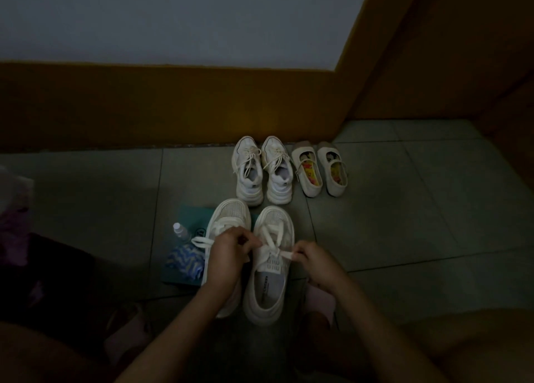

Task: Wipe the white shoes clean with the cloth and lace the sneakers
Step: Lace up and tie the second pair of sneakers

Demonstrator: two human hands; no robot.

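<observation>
Two white sneakers stand side by side on the floor before me, toes pointing away. Over the right sneaker [267,293] my left hand [228,255] pinches one end of its wide white lace [270,248] near the tongue. My right hand [313,262] pinches the other lace end, pulled out to the right. The left sneaker [229,215] lies partly under my left forearm, a lace loop sticking out to its left. A blue-and-white patterned cloth [185,260] lies crumpled left of the shoes.
A teal box [187,215] lies under the cloth and left sneaker, with a small clear bottle [180,231] on it. Another pair of white laced sneakers [263,169] and a pair of strap shoes [319,167] stand by the brown skirting. My knees frame the bottom.
</observation>
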